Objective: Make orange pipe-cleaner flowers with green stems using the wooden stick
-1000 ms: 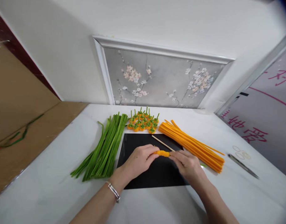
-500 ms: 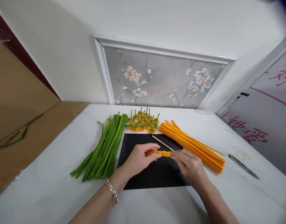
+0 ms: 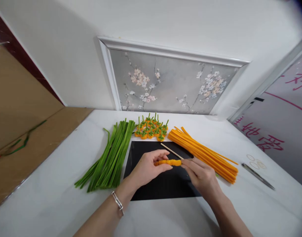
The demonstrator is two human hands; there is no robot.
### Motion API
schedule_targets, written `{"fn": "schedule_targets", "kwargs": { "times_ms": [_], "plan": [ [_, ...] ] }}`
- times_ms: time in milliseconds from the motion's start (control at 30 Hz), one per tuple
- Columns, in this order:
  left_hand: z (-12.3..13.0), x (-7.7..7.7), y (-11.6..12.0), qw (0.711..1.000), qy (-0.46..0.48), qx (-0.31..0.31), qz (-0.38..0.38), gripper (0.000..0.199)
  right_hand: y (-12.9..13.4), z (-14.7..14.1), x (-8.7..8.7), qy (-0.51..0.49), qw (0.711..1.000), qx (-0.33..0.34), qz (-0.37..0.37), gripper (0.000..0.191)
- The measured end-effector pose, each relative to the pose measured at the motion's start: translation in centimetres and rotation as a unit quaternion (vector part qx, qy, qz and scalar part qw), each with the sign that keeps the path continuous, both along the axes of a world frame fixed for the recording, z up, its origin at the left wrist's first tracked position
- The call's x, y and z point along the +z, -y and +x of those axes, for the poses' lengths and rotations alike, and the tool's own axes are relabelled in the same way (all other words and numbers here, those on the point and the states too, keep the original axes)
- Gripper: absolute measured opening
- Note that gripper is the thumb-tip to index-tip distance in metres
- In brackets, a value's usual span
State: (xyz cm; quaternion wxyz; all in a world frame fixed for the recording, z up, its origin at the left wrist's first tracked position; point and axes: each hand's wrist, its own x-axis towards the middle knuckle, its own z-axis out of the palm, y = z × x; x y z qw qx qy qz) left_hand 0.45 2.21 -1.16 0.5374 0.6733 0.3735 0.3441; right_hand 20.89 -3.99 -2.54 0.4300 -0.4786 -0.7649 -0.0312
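An orange fuzzy coil, apparently of chenille stem wound into tight ridges [image 3: 174,162], is held up between the two hands over a flat, black rectangular mat [image 3: 163,187] on the white surface [image 3: 146,219]. The coil lies nearly level, its ends pointing to nine and three o'clock. The right hand [image 3: 202,174] pinches the three o'clock end between thumb and fingertips. The left hand [image 3: 146,168] curls loosely about the nine o'clock end, thumb and forefinger parted with the coil between them; whether its hidden fingers press on it I cannot tell.

The coil should be very light, soft-piled and springy, with little risk of slipping or breaking. Squeezing the middle could flatten its ridges, and pulling both ends could open the winding, so a light pinch at each end seems best.

Taking the mat as the dial's centre, a bundle of long green fuzzy stems [image 3: 110,158] lies at nine to ten o'clock, a cluster of small orange pieces with upright green stalks [image 3: 151,131] at twelve, and a bundle of straight orange fuzzy stems [image 3: 202,153] at two.
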Motion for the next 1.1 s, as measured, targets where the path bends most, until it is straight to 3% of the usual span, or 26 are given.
{"fn": "schedule_targets", "kwargs": {
  "times_ms": [167, 300, 500, 633, 833, 967, 1100],
  "plan": [
    [-0.1, 0.6, 0.2, 0.996, -0.081, -0.018, 0.014, 0.017, 0.0, -0.2, 0.3, -0.004, 1.0, 0.01, 0.019, 0.018],
    [0.1, 0.6, 0.3, 0.998, -0.06, 0.001, 0.034, 0.01, 0.0, -0.3, 0.1, -0.003, 1.0, 0.014, 0.022, 0.016],
    [0.2, 0.5, 0.3, 0.994, -0.045, 0.04, 0.091, 0.007, 0.1, -0.6, -0.1, -0.007, 0.998, -0.021, -0.052, 0.023],
    [0.5, 0.5, 0.6, 0.986, -0.051, 0.064, 0.144, 0.012, 0.1, -1.0, -0.2, -0.01, 0.999, -0.013, -0.048, 0.023],
    [0.8, 0.6, 1.0, 0.976, -0.018, 0.137, 0.166, 0.032, 0.4, -2.2, 0.2, -0.027, 0.999, -0.005, -0.025, 0.02],
    [1.0, 0.8, 1.4, 0.968, -0.027, 0.131, 0.21, 0.042, 0.7, -3.0, 0.7, -0.067, 0.997, -0.013, -0.039, 0.025],
    [1.2, 0.9, 1.6, 0.979, -0.007, 0.107, 0.175, 0.045, 0.7, -3.3, 0.6, -0.102, 0.994, -0.023, -0.035, 0.022]
  ]
}}
